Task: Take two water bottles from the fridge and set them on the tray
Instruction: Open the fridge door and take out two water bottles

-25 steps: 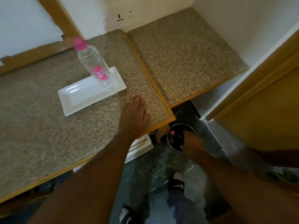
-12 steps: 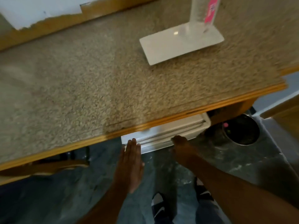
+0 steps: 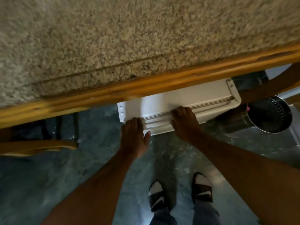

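Both hands were laid on the top front edge of the white fridge [image 3: 178, 101], tucked under the speckled counter [image 3: 129, 38] with its wooden trim. The left hand [image 3: 134, 137] was kept flat and loose near the left corner, gripping nothing. The right hand [image 3: 185, 122] was curled over the ridged edge, though a proper grip couldn't be confirmed. A metal bin [image 3: 267, 117] was seen just beside the fridge.
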`<move>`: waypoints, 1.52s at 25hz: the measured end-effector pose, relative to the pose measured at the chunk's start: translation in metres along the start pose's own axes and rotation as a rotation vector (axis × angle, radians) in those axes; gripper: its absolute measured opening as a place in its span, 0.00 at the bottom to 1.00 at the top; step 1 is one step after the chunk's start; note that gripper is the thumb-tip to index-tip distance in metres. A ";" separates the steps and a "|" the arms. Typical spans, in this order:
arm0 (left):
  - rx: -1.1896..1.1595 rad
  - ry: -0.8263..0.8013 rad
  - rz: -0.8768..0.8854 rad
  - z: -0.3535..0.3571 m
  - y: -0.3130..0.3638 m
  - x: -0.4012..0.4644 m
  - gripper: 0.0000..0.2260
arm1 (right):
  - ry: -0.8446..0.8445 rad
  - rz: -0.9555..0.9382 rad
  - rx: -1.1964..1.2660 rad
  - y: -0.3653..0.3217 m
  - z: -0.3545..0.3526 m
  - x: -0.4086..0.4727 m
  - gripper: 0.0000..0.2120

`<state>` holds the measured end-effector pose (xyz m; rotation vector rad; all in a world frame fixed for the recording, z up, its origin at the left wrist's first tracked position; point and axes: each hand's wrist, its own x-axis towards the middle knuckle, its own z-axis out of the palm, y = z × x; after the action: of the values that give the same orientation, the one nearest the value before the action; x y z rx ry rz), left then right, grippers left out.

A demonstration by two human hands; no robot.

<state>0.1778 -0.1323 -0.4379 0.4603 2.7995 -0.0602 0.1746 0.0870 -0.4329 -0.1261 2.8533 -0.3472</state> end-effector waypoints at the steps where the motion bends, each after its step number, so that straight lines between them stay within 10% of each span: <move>1: 0.001 0.009 -0.003 0.001 0.002 0.001 0.29 | 0.005 0.001 -0.022 0.000 0.000 0.001 0.18; 8: -0.122 -0.025 -0.105 0.000 0.012 -0.016 0.25 | -0.018 -0.043 -0.081 0.000 -0.007 -0.005 0.19; 22: -0.202 -0.261 0.284 0.044 0.088 -0.177 0.27 | -0.015 -0.190 0.049 0.065 0.016 -0.145 0.11; 38: -0.194 -0.191 0.325 0.040 0.141 -0.005 0.26 | 0.147 0.214 -0.026 0.128 0.036 -0.189 0.03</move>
<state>0.2393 -0.0042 -0.4737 0.8068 2.4802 0.2239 0.3588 0.2249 -0.4514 0.2066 2.9789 -0.2860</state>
